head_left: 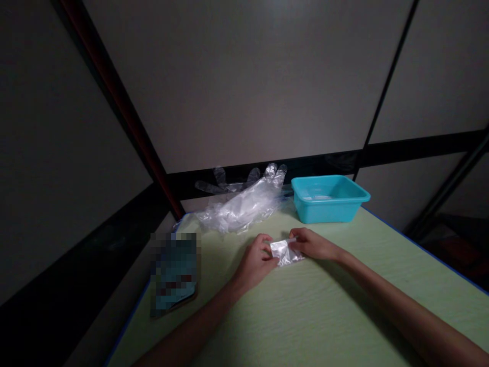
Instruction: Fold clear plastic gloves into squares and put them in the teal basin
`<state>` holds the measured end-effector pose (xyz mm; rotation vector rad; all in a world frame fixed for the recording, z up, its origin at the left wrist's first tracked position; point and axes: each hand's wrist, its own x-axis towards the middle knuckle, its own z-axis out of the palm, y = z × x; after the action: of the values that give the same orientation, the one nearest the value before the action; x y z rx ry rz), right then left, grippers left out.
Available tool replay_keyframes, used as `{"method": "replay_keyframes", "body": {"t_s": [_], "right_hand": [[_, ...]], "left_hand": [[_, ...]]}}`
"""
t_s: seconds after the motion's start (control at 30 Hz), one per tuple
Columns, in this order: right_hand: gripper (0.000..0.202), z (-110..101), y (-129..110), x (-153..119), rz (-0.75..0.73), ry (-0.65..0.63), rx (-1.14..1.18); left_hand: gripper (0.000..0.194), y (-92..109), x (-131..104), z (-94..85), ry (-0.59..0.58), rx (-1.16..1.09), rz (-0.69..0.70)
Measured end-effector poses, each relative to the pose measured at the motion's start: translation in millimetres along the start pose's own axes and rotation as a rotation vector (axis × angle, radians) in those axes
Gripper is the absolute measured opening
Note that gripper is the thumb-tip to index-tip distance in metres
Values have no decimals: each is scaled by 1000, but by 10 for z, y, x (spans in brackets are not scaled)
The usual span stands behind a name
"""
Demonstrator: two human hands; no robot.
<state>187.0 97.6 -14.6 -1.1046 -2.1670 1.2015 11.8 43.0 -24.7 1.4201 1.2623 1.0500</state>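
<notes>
A small folded plastic glove (283,252), clear and shiny, lies on the table between my hands; its film matches the pile behind, though no finger shapes show in it. My left hand (256,260) pinches its left edge, thumb at the lower corner and fingers curled above. At the upper right edge, my right hand (310,243) grips it with bent fingers. Beyond my hands is a loose heap of clear disposable plastic gloves (240,206), some of their fingers sticking up at the back.
A turquoise plastic basin (326,211) stands at the back right, with something pale and clear inside. On the left lies a blurred-out flat object (173,275). The pale green table (267,321) has a blue edge and meets panelled walls behind.
</notes>
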Motion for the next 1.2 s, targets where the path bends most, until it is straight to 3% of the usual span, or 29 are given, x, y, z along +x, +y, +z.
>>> {"method": "replay_keyframes", "body": {"t_s": [0.2, 0.7, 1.2], "right_hand": [[9, 41, 11, 30, 24, 82, -48], [11, 96, -51, 7, 30, 215, -236], [10, 149, 15, 28, 43, 291, -328]], "left_hand": [[53, 6, 22, -14, 91, 21, -19], [52, 58, 141, -61, 46, 26, -149], [83, -11, 118, -70, 66, 29, -36]]}}
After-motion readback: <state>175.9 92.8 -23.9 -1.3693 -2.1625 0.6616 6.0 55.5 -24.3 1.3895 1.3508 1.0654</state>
